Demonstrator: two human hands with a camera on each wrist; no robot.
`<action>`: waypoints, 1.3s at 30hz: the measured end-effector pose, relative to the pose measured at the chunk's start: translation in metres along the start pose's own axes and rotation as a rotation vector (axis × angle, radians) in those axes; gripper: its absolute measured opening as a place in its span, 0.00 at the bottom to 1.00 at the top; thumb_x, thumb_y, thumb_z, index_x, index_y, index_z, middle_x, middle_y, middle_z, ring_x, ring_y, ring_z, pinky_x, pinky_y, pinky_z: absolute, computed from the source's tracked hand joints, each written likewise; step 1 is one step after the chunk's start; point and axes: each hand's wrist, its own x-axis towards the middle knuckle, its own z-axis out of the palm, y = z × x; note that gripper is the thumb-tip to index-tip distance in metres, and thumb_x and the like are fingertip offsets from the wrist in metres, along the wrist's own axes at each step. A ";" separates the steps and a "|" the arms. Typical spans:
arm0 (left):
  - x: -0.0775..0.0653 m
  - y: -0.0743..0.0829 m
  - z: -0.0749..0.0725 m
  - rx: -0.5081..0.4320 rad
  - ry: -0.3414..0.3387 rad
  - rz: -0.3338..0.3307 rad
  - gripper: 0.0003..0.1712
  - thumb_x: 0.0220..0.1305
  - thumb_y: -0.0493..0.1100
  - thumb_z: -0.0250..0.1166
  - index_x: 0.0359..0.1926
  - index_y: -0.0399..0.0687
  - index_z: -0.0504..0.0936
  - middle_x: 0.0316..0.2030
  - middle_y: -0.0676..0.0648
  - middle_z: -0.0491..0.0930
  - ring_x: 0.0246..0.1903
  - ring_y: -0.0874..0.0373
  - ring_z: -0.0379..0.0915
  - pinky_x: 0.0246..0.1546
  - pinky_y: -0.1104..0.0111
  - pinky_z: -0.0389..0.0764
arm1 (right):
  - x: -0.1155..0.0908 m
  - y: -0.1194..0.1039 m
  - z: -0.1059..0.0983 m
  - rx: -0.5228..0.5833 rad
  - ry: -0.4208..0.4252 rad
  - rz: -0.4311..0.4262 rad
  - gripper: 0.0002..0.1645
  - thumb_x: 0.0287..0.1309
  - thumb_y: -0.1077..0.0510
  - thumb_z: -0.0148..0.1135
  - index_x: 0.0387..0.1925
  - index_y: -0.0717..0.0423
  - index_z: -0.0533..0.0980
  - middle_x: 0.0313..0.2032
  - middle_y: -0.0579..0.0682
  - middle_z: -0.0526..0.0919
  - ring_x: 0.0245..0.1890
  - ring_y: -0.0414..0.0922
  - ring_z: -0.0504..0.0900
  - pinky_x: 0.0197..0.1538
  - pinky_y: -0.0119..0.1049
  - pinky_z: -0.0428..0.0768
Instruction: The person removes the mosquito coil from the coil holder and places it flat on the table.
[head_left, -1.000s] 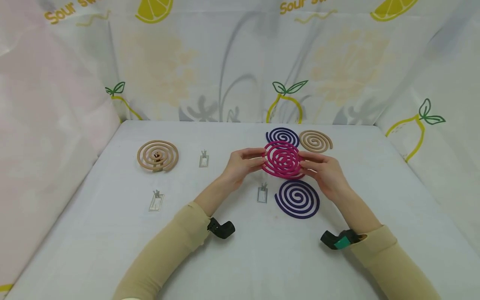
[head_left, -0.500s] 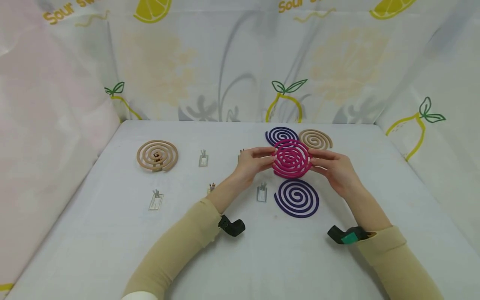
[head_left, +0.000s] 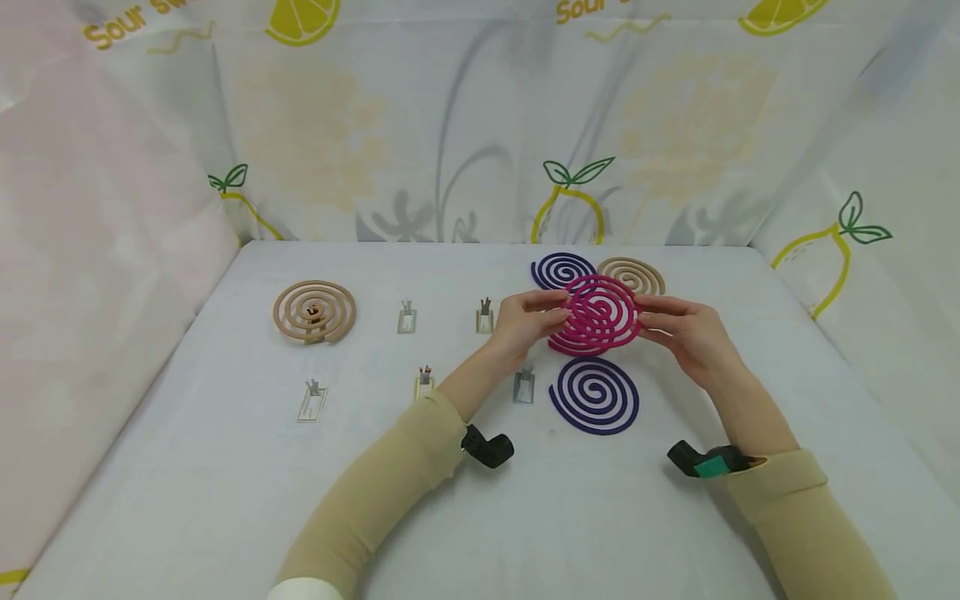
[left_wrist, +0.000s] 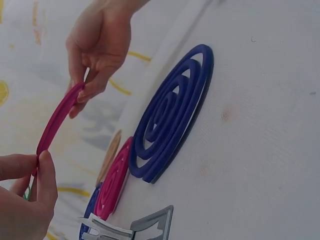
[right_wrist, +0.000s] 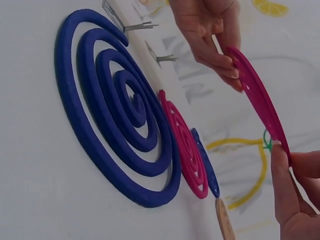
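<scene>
My left hand [head_left: 521, 327] and right hand [head_left: 692, 333] pinch opposite edges of a pink mosquito coil [right_wrist: 261, 105]. In both wrist views the coil shows edge-on, raised above the table. A second pink mosquito coil [right_wrist: 187, 145] lies on the cloth, partly covered by the held one in the head view. In front of it lies a dark blue mosquito coil [head_left: 595, 390]. Behind are another blue coil [head_left: 564, 272] and a tan coil [head_left: 628, 273], whose front edge is partly hidden by the held coil.
A tan coil [head_left: 315, 310] sits raised on a metal stand at left. Several small metal coil stands, such as the silver stand [head_left: 407, 320], the rear stand [head_left: 484, 320] and the near-left stand [head_left: 312, 406], are spread over the white cloth. Lemon-print curtains [head_left: 300, 150] hang behind and at the sides.
Both hands have moved right with the pink coil, off the centre of the pink coil lying below. Two stands that my left arm hid are now in sight.
</scene>
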 end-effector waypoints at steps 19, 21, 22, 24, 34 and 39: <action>0.004 -0.020 0.039 -0.050 0.068 0.024 0.18 0.64 0.29 0.65 0.54 0.39 0.83 0.49 0.42 0.84 0.37 0.61 0.82 0.45 0.68 0.87 | 0.002 -0.005 -0.040 -0.111 -0.027 0.044 0.13 0.66 0.64 0.62 0.45 0.46 0.86 0.43 0.39 0.86 0.43 0.36 0.84 0.46 0.28 0.86; 0.005 -0.023 0.043 -0.063 0.085 0.021 0.19 0.64 0.28 0.65 0.55 0.38 0.81 0.49 0.40 0.84 0.38 0.59 0.82 0.45 0.67 0.87 | 0.002 -0.005 -0.044 -0.127 -0.026 0.052 0.13 0.66 0.63 0.62 0.46 0.46 0.85 0.44 0.39 0.85 0.43 0.36 0.84 0.46 0.28 0.86; 0.006 -0.024 0.045 -0.069 0.094 0.024 0.19 0.64 0.28 0.64 0.56 0.37 0.81 0.50 0.40 0.84 0.39 0.58 0.82 0.45 0.67 0.87 | 0.002 -0.005 -0.046 -0.134 -0.027 0.054 0.13 0.66 0.63 0.62 0.48 0.46 0.85 0.44 0.39 0.85 0.43 0.36 0.84 0.46 0.28 0.86; 0.006 -0.027 0.049 -0.082 0.115 0.026 0.21 0.63 0.27 0.65 0.58 0.35 0.79 0.50 0.39 0.84 0.39 0.57 0.83 0.44 0.67 0.87 | 0.002 -0.004 -0.049 -0.138 -0.033 0.053 0.14 0.66 0.63 0.61 0.51 0.49 0.83 0.44 0.39 0.85 0.43 0.36 0.84 0.46 0.28 0.86; 0.013 -0.041 0.066 -0.021 0.269 0.059 0.17 0.61 0.29 0.68 0.52 0.38 0.83 0.43 0.47 0.86 0.36 0.61 0.82 0.42 0.69 0.87 | 0.006 -0.002 -0.058 -0.192 0.015 0.080 0.26 0.66 0.60 0.63 0.63 0.55 0.69 0.45 0.36 0.83 0.43 0.34 0.84 0.45 0.26 0.85; 0.016 -0.048 0.073 0.010 0.318 0.095 0.15 0.59 0.27 0.69 0.48 0.38 0.84 0.42 0.45 0.85 0.33 0.63 0.79 0.39 0.70 0.87 | 0.007 -0.001 -0.058 -0.193 0.051 0.063 0.20 0.65 0.61 0.64 0.57 0.52 0.74 0.43 0.36 0.83 0.41 0.34 0.84 0.44 0.26 0.85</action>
